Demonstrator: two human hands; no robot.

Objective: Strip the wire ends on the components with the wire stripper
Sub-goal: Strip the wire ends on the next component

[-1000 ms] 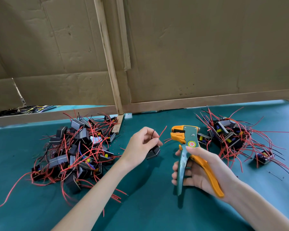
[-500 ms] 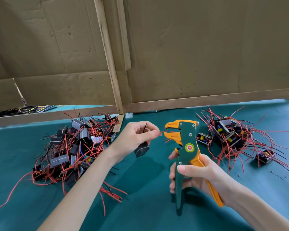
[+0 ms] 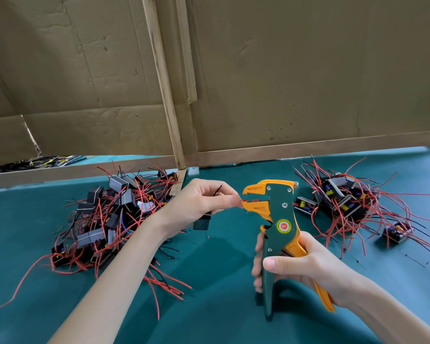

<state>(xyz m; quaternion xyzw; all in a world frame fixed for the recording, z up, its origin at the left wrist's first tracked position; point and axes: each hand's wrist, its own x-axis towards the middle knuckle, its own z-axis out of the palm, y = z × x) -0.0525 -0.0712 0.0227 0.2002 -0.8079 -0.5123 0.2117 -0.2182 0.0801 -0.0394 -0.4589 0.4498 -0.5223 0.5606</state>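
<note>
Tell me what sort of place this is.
Probably a small electronics assembly bench: piles of wired black components on a green mat, a wire stripper in the right hand, cardboard partitions behind.

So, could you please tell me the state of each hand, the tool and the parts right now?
left hand: pinches a red wire.
red wire: tip at the stripper's jaws.
component: hangs under the left hand, off the table.
right hand: grips the wire stripper.
wire stripper: upright, jaws apart.
left pile: heaped, wires tangled.
right pile: heaped, wires tangled.
</note>
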